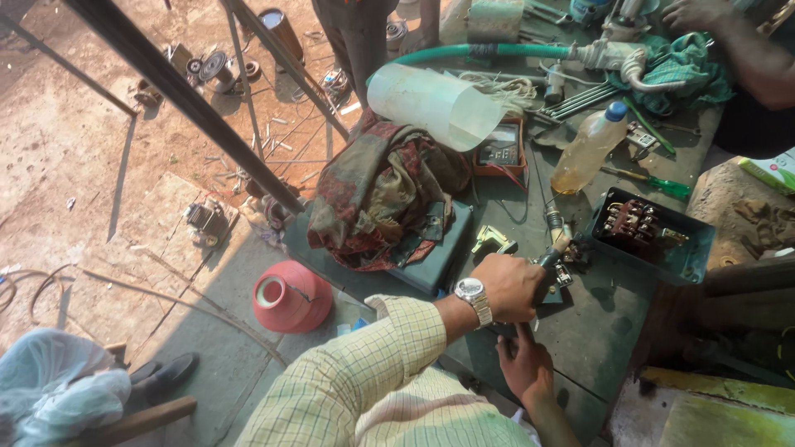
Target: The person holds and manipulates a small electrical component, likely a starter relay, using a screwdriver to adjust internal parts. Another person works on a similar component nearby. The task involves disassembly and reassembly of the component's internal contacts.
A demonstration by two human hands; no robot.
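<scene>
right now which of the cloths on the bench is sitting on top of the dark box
The red and brown patterned cloth, heaped on the dark box left of centre. The green cloth lies at the far right, under a white hose.

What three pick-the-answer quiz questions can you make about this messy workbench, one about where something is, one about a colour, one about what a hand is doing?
1. Where is the red cone-shaped cover?
A. on the ground
B. on the bench
C. in a hand

2. What colour is the plastic bottle cap?
A. red
B. blue
C. yellow

3. What is the left hand doing?
A. lying flat
B. waving
C. gripping a small metal part

Answers: 1 A, it sits below the bench edge. 2 B, the cap shows blue. 3 C, the fingers close round the part.
</scene>
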